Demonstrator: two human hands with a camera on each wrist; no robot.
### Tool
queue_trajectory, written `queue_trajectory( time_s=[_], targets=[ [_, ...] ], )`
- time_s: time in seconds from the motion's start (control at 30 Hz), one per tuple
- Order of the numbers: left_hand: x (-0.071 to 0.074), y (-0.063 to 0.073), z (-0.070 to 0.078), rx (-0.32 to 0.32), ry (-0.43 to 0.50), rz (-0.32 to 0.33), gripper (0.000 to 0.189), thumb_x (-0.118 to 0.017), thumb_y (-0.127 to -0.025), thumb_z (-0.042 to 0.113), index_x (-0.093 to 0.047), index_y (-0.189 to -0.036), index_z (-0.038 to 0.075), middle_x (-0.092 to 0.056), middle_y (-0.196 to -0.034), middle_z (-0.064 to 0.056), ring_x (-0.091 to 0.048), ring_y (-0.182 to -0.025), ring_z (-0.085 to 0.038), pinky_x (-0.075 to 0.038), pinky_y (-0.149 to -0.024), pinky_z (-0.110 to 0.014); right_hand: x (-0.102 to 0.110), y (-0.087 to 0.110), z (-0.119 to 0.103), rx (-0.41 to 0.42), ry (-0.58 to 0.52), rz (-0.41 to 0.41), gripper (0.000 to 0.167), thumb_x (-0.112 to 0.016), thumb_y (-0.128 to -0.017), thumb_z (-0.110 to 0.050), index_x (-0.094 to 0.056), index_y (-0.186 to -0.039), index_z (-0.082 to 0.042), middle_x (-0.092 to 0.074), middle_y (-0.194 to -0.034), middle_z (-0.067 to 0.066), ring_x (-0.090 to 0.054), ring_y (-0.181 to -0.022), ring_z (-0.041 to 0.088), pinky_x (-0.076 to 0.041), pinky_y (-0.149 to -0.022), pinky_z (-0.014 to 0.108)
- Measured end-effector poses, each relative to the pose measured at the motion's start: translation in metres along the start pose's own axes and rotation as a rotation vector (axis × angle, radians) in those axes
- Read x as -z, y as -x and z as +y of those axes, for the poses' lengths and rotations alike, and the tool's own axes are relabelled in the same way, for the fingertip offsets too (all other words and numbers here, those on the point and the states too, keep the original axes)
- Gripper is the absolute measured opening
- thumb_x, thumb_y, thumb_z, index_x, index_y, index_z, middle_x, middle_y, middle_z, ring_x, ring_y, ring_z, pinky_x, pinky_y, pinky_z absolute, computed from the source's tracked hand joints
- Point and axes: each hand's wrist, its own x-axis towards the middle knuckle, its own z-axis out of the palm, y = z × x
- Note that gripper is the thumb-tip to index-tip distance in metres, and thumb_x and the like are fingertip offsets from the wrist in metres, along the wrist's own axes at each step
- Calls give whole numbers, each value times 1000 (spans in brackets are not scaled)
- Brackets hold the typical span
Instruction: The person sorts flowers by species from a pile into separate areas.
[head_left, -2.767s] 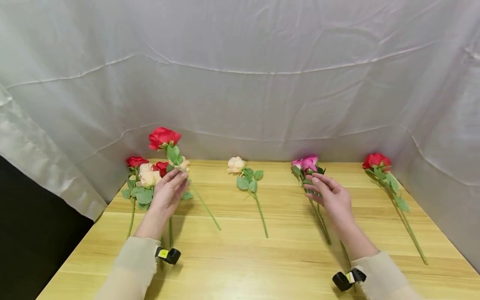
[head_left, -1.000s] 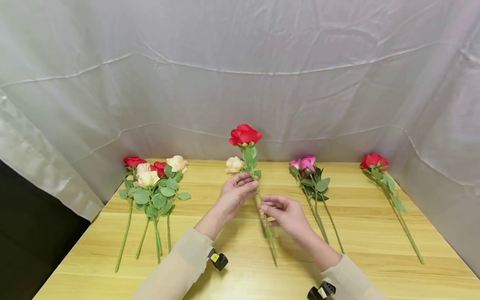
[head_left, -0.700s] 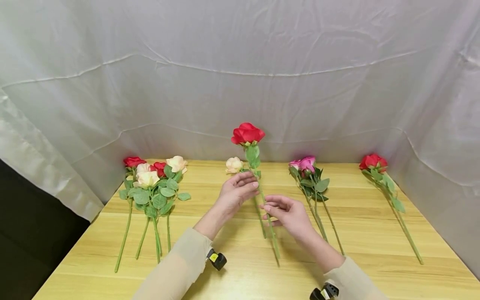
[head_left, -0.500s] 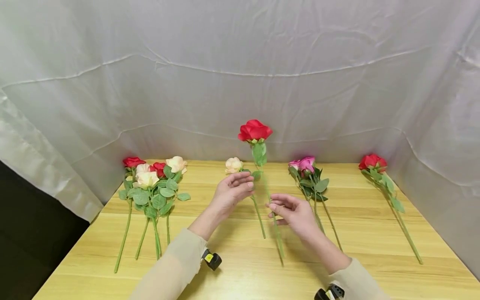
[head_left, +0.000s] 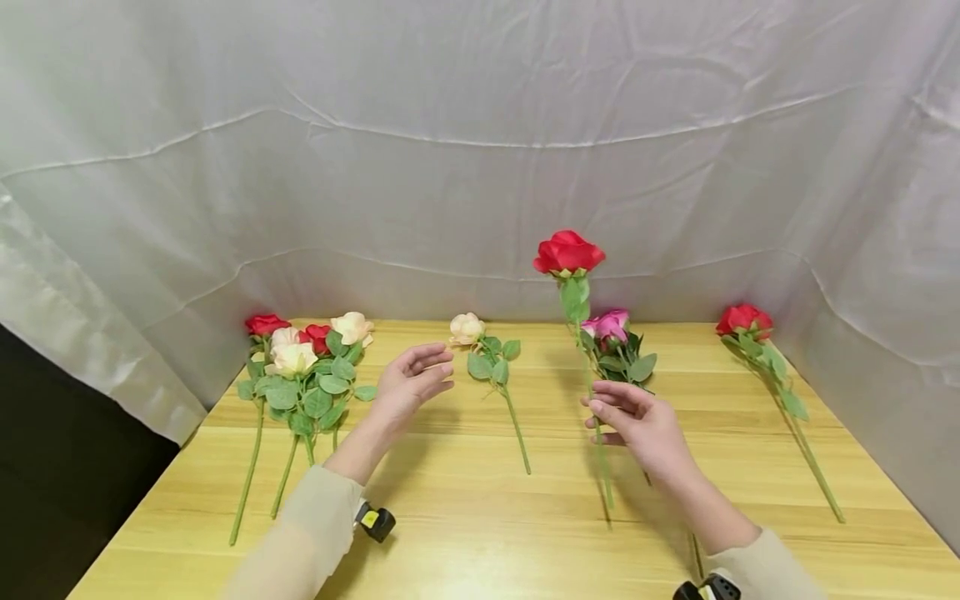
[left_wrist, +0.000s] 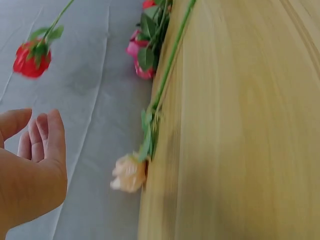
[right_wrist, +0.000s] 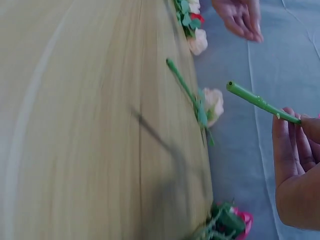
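Note:
My right hand (head_left: 647, 429) pinches the green stem of a red rose (head_left: 568, 253) between thumb and fingers. The rose stands almost upright above the table, in front of the pink roses (head_left: 611, 325). In the right wrist view the cut end of its stem (right_wrist: 252, 98) points away from the hand (right_wrist: 305, 165). My left hand (head_left: 408, 385) hovers left of the single cream rose (head_left: 467, 329), its fingers loosely bent and holding nothing. The left wrist view shows a gap between that hand's thumb and fingers (left_wrist: 56, 132).
At the left lies a bunch of red and cream roses (head_left: 292, 358) with long stems. Another red rose (head_left: 745, 321) lies near the right edge of the wooden table (head_left: 480, 533). A grey curtain (head_left: 420, 200) hangs behind and along the sides.
The red rose came from the left bunch to the middle in my left hand and passed to my right hand, which carried it rightward. My left hand let go and drew back left.

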Motion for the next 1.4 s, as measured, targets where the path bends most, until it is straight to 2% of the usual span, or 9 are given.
queue_trajectory(
  time_s=[0.2, 0.37, 0.6, 0.8, 0.87, 1.0, 1.2, 1.4],
  targets=[
    [29, 8, 6, 8, -63, 39, 48, -64, -100, -5, -47, -145, -8, -63, -129, -13, -67, -108, -14, -60, -97, -32, 24, 5, 2, 4, 36, 54, 44, -70, -102, -16, -58, -139, 6, -78, -107, -6, -75, -88, 13, -66, -72, 29],
    [55, 17, 13, 18, -111, 70, 49, -65, -101, -1, -46, -146, -6, -64, -127, -8, -66, -111, -14, -59, -99, -31, 48, 7, 7, -5, 38, 100, 44, -72, -100, -17, -61, -137, 3, -77, -103, -13, -75, -86, 9, -65, -71, 27],
    [87, 31, 24, 4, -128, 101, 49, -66, -102, 3, -47, -146, -3, -66, -122, 1, -67, -108, -8, -58, -100, -31, 82, 11, 12, -4, 0, 154, 22, -75, -98, -18, -74, -119, -25, -77, -100, -12, -75, -85, 9, -65, -72, 27],
    [110, 39, 30, 0, -145, 120, 46, -68, -101, 8, -49, -142, 1, -67, -120, 6, -67, -107, -7, -58, -99, -28, 114, 14, 15, 18, -40, 157, 22, -74, -99, -14, -75, -119, -24, -79, -103, -12, -75, -84, 8, -64, -70, 25],
    [118, 42, 32, 3, -173, 126, 51, -69, -101, 10, -46, -145, -1, -68, -117, 8, -67, -107, -6, -58, -100, -28, 125, 14, 16, 22, -36, 164, 23, -73, -99, -14, -76, -120, -23, -79, -102, -12, -75, -83, 7, -64, -68, 24],
    [136, 47, 34, 22, -219, 126, 62, -69, -101, 12, -38, -152, -5, -67, -115, 12, -67, -108, -5, -57, -102, -28, 149, 12, 20, -3, -37, 171, 22, -71, -100, -13, -77, -115, -28, -79, -100, -15, -75, -82, 5, -63, -66, 21],
    [162, 51, 36, 37, -210, 90, 64, -64, -103, 5, -29, -154, -10, -68, -113, 14, -67, -108, -3, -57, -98, -23, 179, 11, 33, -43, -56, 194, 23, -72, -100, -12, -79, -107, -33, -78, -97, -17, -74, -84, 0, -62, -65, 20],
    [181, 57, 37, 62, -222, 104, 70, -61, -104, 3, -19, -157, -15, -68, -109, 16, -68, -106, 0, -57, -98, -21, 202, 8, 43, -120, -54, 206, 21, -74, -99, -17, -80, -104, -36, -79, -94, -17, -74, -83, 1, -61, -64, 19]
  ],
)
